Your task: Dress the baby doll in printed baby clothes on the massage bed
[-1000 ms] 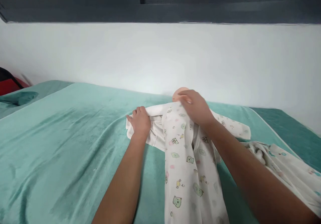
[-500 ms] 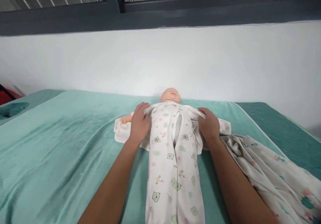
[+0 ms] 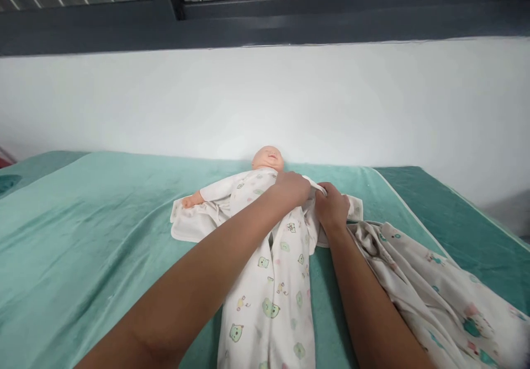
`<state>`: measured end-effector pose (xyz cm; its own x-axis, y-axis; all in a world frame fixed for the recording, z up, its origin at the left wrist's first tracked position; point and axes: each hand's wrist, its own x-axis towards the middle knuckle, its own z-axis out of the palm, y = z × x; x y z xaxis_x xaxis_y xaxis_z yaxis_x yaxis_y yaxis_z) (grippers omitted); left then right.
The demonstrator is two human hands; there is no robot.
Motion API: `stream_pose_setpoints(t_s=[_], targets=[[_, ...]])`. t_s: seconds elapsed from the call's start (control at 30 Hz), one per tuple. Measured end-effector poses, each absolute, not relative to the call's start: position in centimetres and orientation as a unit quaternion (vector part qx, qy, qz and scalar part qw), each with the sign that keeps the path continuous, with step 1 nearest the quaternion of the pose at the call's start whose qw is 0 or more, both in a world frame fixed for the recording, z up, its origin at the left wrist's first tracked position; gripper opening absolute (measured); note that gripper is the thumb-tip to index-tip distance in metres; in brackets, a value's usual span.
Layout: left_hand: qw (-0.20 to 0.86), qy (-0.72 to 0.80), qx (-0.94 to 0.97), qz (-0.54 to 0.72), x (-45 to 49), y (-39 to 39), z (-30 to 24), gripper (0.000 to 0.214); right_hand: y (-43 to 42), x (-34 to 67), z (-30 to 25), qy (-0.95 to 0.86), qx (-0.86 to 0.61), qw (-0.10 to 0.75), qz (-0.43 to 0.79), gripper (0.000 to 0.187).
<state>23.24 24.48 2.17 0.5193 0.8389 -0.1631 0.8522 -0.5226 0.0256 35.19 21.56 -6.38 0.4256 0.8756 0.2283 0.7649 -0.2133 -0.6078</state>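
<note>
Teal plush bed cover (image 3: 83, 236) stretches open leftward; crumpled patterned cloth (image 3: 434, 292) crowds its right edge. By the far edge, left hand (image 3: 292, 188) and right hand (image 3: 331, 209) pinch the white animal-print romper (image 3: 269, 297) on a plastic baby doll (image 3: 268, 158).

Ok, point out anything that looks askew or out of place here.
The romper on the doll lies open and lopsided: one sleeve is filled, the other side is bunched under the left hand and right hand. A printed cloth lies crumpled beside it on the bedcover.

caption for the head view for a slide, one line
Left hand and right hand meet on the white animal-print sleepsuit of a baby doll lying face-up on a teal plush blanket.
</note>
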Motion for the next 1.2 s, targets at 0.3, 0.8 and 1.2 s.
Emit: stream_pose_setpoints(t_s=[0.3,0.8,1.2], targets=[[0.025,0.461,0.871,-0.166,26.2,27.6,-0.1,0.046,21.6,35.5,-6.0,-0.517,-0.769,0.364,0.09,0.038],[-0.011,0.379,0.916,-0.135,23.3,27.9,-0.6,0.038,22.5,36.7,-7.3,-0.446,-0.761,0.447,0.146,0.033],[-0.091,0.363,0.919,-0.124,19.7,27.9,3.8,0.031,22.6,36.8,-8.2,-0.283,-0.585,0.719,0.247,0.031]])
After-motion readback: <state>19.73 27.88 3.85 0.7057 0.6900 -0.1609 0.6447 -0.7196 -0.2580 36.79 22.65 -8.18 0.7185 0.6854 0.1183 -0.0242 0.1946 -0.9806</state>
